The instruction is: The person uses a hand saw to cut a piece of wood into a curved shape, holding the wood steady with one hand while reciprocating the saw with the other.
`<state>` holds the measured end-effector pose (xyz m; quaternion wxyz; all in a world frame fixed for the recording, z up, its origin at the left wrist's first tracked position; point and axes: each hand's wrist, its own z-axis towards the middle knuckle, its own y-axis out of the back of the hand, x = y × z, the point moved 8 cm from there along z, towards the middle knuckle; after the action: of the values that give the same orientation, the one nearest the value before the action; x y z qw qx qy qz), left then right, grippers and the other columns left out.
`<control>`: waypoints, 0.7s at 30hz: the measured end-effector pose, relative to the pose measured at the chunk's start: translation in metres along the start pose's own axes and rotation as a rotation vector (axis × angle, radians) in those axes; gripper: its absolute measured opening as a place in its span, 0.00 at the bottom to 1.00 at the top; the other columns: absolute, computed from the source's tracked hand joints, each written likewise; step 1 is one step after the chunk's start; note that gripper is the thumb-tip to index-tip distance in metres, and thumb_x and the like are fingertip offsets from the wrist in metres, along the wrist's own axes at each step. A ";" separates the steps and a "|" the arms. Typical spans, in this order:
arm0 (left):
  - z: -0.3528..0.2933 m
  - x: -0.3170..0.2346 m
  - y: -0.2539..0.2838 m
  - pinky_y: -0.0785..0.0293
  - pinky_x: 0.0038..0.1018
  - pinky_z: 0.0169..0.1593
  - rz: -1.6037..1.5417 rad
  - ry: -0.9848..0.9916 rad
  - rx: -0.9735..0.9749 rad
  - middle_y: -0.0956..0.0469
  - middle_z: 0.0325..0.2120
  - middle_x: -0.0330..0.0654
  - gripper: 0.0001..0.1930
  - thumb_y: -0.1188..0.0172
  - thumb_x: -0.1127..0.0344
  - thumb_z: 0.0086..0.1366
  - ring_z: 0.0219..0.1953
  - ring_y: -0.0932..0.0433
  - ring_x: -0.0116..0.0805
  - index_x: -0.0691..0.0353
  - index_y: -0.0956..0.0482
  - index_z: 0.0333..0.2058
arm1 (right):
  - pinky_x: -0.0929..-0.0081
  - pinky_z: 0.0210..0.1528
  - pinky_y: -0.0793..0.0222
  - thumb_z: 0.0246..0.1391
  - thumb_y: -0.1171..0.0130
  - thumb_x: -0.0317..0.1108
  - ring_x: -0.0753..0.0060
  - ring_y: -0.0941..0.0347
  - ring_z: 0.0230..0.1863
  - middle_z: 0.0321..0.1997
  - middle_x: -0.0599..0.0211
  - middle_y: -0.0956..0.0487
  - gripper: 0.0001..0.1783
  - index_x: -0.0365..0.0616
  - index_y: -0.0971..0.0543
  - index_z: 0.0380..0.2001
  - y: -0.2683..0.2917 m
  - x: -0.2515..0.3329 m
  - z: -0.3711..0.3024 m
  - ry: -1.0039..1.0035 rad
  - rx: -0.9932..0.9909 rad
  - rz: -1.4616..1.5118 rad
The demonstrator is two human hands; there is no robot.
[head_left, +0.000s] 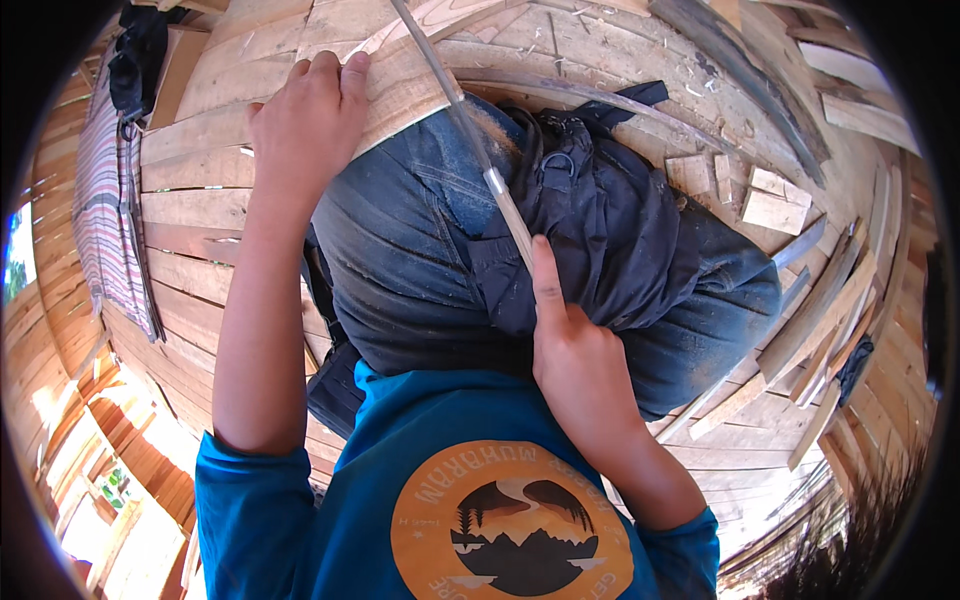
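Note:
My left hand (312,120) grips a pale wooden board (405,100) that lies against my raised knee, its cut end toward me. In my right hand (580,360) is a long, narrow-bladed tool (470,135) with a wooden handle and a bright metal collar. The other fingers close round the handle, while the index finger stretches along it. Its blade crosses the board's end and runs up past the top of the view. The blade shows nearly edge-on, so I cannot tell whether it has teeth.
I sit on a plank floor (195,210) with a dark cloth bag (600,220) across my lap. Small wood blocks (778,200) and a dark curved strip (745,80) lie at the far right. Several wooden strips (815,330) are piled at right. A striped cloth (105,200) hangs at left.

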<state>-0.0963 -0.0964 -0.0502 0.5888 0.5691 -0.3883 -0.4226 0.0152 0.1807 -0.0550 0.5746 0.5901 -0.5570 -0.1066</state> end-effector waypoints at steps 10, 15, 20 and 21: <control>-0.009 -0.010 0.011 0.31 0.42 0.58 -0.065 -0.213 0.307 0.27 0.48 0.62 0.56 0.24 0.35 0.36 0.54 0.25 0.58 0.74 0.35 0.55 | 0.61 0.20 0.28 0.52 0.45 0.22 0.56 0.26 0.16 0.20 0.58 0.28 0.47 0.46 0.52 0.74 0.005 -0.007 -0.003 -0.027 0.071 0.043; 0.003 -0.001 0.001 0.31 0.39 0.58 -0.090 -0.151 0.538 0.27 0.50 0.64 0.54 0.24 0.43 0.38 0.53 0.26 0.59 0.76 0.37 0.57 | 0.64 0.19 0.28 0.51 0.45 0.22 0.60 0.27 0.15 0.19 0.60 0.28 0.47 0.46 0.51 0.73 0.004 -0.001 0.013 -0.012 0.010 0.009; 0.004 -0.001 0.003 0.31 0.37 0.58 -0.117 -0.184 0.536 0.28 0.52 0.66 0.52 0.28 0.51 0.41 0.53 0.26 0.59 0.78 0.40 0.60 | 0.64 0.19 0.27 0.51 0.44 0.22 0.60 0.27 0.15 0.19 0.61 0.29 0.47 0.46 0.50 0.73 0.006 -0.011 -0.008 -0.011 0.033 -0.011; 0.004 -0.002 0.003 0.31 0.37 0.58 -0.118 -0.187 0.532 0.28 0.52 0.66 0.52 0.29 0.53 0.41 0.53 0.26 0.59 0.79 0.40 0.61 | 0.64 0.19 0.27 0.50 0.44 0.22 0.61 0.27 0.15 0.18 0.61 0.29 0.47 0.46 0.50 0.73 0.007 -0.010 -0.007 -0.005 0.028 -0.015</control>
<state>-0.1007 -0.0962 -0.0465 0.3550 0.6837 -0.5044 -0.3900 0.0129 0.1943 -0.0529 0.5640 0.6018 -0.5557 -0.1044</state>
